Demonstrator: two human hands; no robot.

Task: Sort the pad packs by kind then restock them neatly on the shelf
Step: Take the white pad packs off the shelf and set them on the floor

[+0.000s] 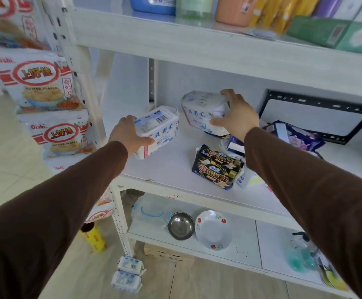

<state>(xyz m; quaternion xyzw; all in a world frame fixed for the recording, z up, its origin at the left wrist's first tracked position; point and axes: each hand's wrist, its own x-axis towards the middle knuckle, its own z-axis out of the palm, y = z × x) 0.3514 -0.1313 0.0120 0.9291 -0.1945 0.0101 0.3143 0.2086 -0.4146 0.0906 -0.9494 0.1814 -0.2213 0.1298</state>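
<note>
On the white middle shelf (171, 167), my left hand (128, 134) grips a white ABC pad pack (161, 128) by its left end. My right hand (238, 115) grips a second white ABC pad pack (201, 108) from its right side, farther back on the shelf. A dark blue pad pack with gold print (216, 169) lies near the shelf's front edge, and a purple floral pack (298, 137) lies behind my right forearm. Other white and blue packs (234, 145) are partly hidden under that arm. Two small white packs (128, 272) lie on the floor.
A black frame (318, 117) leans at the back right of the shelf. The lower shelf holds a plastic container (149, 212), a steel bowl (181, 225) and a flowered bowl (213, 229). Snack bags (40, 83) hang at the left. A yellow roll (92, 236) stands on the floor.
</note>
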